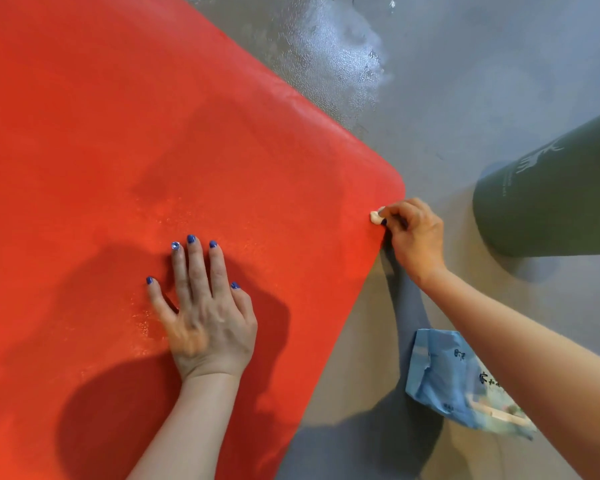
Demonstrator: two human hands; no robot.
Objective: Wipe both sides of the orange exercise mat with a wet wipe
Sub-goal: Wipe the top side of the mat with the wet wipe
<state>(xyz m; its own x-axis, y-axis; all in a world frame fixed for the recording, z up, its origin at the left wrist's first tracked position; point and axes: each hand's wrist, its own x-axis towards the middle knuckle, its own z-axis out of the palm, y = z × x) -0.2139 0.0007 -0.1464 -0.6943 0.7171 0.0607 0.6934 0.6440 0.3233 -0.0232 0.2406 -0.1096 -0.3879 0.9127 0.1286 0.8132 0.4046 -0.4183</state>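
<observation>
At mat [153,133] edge, right hand [414,237] pinches wipe [374,217].

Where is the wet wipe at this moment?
The wet wipe is pinched in the right hand, against the orange mat edge just below its rounded corner.

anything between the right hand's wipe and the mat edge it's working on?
Nothing visible. The right hand pinches the wipe right at the mat edge near the corner. The left hand lies flat on the mat, well clear. The green roll and wipe pack lie off on the floor.
</observation>
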